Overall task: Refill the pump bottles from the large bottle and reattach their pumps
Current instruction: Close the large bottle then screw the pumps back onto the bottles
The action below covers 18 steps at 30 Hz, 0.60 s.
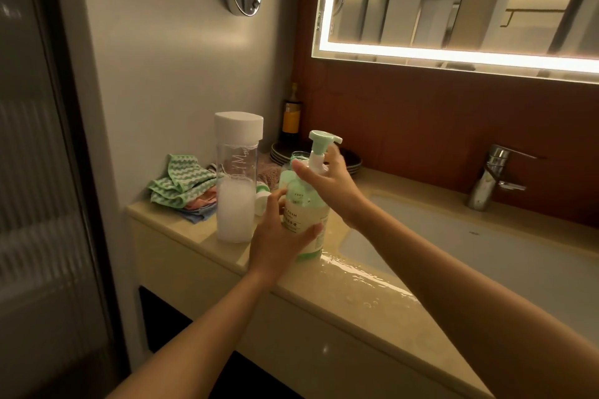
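A green pump bottle [306, 220] stands on the wet countertop [340, 288], its pump [321, 147] sitting on its neck. My left hand [278, 241] grips the bottle's body from the front. My right hand [330, 185] curls round the pump's collar at the top. Left of them stands the large clear bottle [236, 185] with a white cap, about half full of cloudy white liquid. Behind the held bottle a second green-rimmed bottle [298, 157] stands open, mostly hidden. A loose green and white pump [262, 201] lies between the large bottle and my left hand.
Folded cloths [181, 186] lie at the counter's left end by the wall. Stacked dark plates [282, 152] and a dark bottle [290, 116] stand at the back. The sink basin [470, 246] and faucet [489, 176] are to the right. A lit mirror hangs above.
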Each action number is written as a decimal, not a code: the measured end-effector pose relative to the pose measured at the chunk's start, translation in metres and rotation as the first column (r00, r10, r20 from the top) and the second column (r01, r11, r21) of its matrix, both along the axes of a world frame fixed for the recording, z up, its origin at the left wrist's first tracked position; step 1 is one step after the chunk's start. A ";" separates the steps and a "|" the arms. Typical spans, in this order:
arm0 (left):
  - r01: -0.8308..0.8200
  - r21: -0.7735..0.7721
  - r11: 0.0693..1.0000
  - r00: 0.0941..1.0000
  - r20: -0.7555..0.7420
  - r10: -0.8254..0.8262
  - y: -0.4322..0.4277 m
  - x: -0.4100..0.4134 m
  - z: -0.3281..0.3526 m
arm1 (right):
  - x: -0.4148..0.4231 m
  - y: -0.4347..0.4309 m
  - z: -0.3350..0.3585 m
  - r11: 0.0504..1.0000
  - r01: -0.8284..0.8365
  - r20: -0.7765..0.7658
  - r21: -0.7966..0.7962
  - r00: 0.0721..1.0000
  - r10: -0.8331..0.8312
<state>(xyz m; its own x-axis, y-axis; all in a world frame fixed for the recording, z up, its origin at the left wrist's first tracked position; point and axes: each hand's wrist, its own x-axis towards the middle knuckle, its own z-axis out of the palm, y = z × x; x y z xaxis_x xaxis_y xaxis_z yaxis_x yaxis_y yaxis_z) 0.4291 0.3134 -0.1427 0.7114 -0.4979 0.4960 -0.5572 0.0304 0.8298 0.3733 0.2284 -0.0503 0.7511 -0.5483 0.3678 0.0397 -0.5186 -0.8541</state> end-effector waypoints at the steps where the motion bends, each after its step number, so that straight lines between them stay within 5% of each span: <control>1: 0.001 -0.002 1.000 1.000 0.001 -0.001 0.000 0.000 0.000 | -0.002 0.004 -0.002 1.000 -0.028 -0.012 0.007 1.000 0.028; 7: 0.002 -0.006 1.000 1.000 0.007 -0.002 0.001 -0.001 0.000 | -0.019 0.010 -0.017 0.875 0.419 0.212 -0.242 0.903 -0.374; 12: 0.013 -0.011 1.000 1.000 0.002 -0.013 0.001 -0.002 0.001 | -0.015 0.008 -0.016 0.957 0.210 0.074 -0.202 0.977 -0.199; 18: 0.012 -0.021 1.000 1.000 0.011 -0.012 0.001 -0.003 0.001 | -0.025 0.012 -0.017 0.837 0.448 0.226 -0.315 0.892 -0.392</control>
